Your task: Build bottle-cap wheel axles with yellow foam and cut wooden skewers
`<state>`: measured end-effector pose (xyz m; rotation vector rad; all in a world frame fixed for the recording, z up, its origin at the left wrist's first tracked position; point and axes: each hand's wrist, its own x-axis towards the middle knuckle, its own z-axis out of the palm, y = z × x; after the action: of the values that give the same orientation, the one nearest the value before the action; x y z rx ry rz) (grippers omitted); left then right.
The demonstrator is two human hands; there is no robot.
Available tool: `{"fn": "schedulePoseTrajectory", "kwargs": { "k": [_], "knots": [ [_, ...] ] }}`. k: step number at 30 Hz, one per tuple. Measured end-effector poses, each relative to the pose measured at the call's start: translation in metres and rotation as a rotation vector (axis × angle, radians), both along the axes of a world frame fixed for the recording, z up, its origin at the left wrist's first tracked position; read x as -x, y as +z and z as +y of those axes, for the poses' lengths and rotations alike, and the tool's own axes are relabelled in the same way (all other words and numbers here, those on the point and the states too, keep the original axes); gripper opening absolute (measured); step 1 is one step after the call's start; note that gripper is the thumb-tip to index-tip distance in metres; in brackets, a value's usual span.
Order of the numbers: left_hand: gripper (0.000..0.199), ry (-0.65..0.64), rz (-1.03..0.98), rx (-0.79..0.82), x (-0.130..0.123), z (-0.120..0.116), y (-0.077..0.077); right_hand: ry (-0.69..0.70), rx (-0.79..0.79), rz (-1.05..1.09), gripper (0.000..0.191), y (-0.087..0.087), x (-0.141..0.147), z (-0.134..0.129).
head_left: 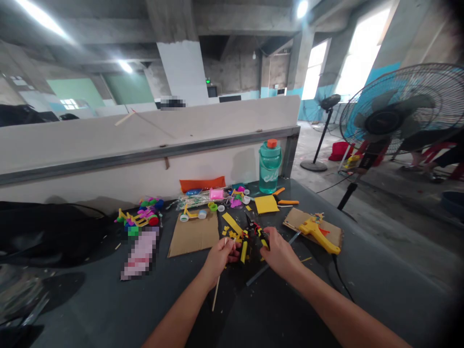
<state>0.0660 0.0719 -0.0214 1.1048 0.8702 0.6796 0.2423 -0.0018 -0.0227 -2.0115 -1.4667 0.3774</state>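
My left hand (222,255) is closed in a pinch on a thin wooden stick (215,294), which slants down below the fingers. My right hand (278,249) curls its fingers around one yellow handle of a pair of pliers (264,238). The pliers' dark jaws point away from me, and their other yellow handle (244,249) lies beside my left fingertips. Small yellow scraps (228,232) and a yellow strip (232,223) are scattered just beyond my hands. A grey glue stick (257,275) lies under my right hand.
A yellow glue gun (319,237) rests on cardboard (335,231) at right, its cord trailing forward. More cardboard (192,237) lies left. Colourful small parts (145,212), orange-handled scissors (288,202), a yellow sheet (266,204) and a green bottle (270,166) stand farther back. A fan (384,121) is right.
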Motion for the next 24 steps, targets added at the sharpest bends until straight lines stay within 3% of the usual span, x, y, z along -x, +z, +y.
{"fn": "schedulePoseTrajectory", "kwargs": {
  "k": [6, 9, 14, 18, 24],
  "knots": [
    [0.035, -0.061, -0.17, 0.061, 0.001, -0.011, 0.016, 0.113, -0.325, 0.147, 0.05, 0.0, 0.01, -0.007],
    [0.035, -0.008, -0.228, 0.033, 0.0, -0.019, 0.028, 0.156, -0.401, 0.314, 0.046, 0.003, 0.018, -0.01],
    [0.035, -0.072, -0.14, -0.12, -0.005, -0.035, 0.041, 0.135, -0.304, 0.775, 0.041, 0.01, 0.027, -0.011],
    [0.038, -0.126, -0.111, -0.167, -0.005, -0.044, 0.05, 0.195, -0.209, 1.081, 0.042, 0.025, 0.034, -0.021],
    [0.041, -0.25, -0.11, -0.218, -0.004, -0.05, 0.059, 0.235, -0.031, 1.409, 0.06, 0.034, 0.043, -0.035]
  ]
}}
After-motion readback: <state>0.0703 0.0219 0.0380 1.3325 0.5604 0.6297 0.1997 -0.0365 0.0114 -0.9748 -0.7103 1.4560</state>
